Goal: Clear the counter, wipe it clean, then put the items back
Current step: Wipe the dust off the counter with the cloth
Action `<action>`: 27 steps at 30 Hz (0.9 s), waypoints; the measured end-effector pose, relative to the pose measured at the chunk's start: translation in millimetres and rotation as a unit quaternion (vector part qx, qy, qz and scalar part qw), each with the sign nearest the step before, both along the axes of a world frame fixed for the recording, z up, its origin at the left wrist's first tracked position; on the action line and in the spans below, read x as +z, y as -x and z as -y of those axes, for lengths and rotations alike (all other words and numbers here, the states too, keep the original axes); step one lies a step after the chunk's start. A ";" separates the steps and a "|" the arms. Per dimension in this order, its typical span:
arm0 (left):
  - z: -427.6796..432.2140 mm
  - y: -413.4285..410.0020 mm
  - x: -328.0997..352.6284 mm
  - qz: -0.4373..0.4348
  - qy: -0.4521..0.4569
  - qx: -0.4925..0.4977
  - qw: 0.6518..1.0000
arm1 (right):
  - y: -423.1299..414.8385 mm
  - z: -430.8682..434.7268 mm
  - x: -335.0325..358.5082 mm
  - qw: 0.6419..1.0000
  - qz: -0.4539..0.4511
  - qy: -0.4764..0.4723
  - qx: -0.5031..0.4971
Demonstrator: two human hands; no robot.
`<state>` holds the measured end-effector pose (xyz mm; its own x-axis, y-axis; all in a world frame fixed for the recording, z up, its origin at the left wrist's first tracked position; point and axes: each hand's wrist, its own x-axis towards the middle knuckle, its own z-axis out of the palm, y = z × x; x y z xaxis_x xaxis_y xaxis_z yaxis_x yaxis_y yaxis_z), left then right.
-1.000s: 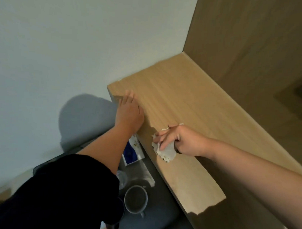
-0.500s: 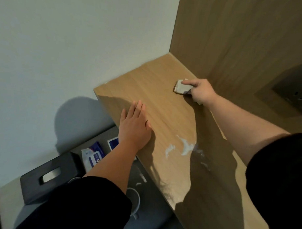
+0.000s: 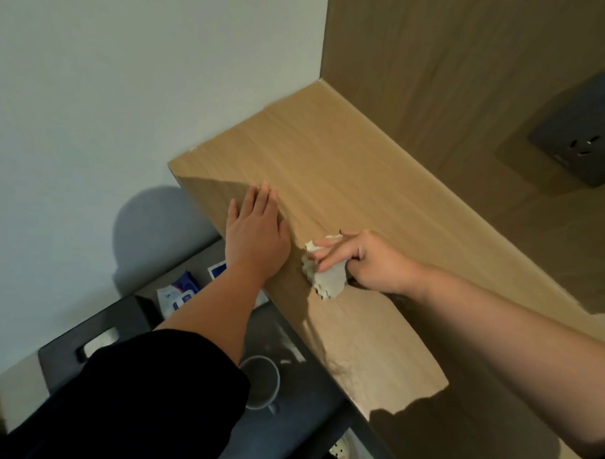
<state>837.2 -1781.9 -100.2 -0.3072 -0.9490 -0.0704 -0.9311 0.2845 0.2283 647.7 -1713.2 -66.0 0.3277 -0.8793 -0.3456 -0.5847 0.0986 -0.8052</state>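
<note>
Your left hand (image 3: pixel 256 234) lies flat and released on the wooden desk (image 3: pixel 365 169), palm down, fingers straight and together, at the front edge near the desk's left corner. Your right hand (image 3: pixel 368 262) grasps a crumpled white wipe (image 3: pixel 326 281): two fingers are stretched over it, the others curled, and it is pressed onto the desk top. The wipe sits close to the front edge, just right of the left hand. The two hands are near each other but apart.

On the dark lower surface (image 3: pixel 308 418) below the desk:
- a grey mug (image 3: pixel 259 382), partly hidden by your black sleeve (image 3: pixel 151 395)
- blue-and-white packets (image 3: pixel 179 293)
- a black tissue box (image 3: pixel 95 342) toward the wall

A dark socket (image 3: pixel 582 136) is set in the wooden panel (image 3: pixel 454 63) behind the desk.
</note>
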 end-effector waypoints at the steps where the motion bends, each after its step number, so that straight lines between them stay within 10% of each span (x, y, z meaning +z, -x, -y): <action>1: 0.1 -0.2 -0.7 -0.002 0.001 0.000 1.000 | -2.4 -9.8 -0.3 1.000 -0.008 -0.004 0.012; 5: 0.0 -1.2 -1.4 -0.005 0.002 0.000 1.000 | -4.3 -26.9 13.5 0.995 0.060 -0.080 -0.015; 13: 1.0 -2.1 -2.7 -0.010 0.011 -0.008 1.000 | 66.4 38.3 23.1 0.898 0.012 0.068 -0.435; 27: 0.8 -0.8 -1.4 0.007 0.022 -0.010 1.000 | 11.7 -48.3 23.1 0.952 0.093 -0.072 -0.282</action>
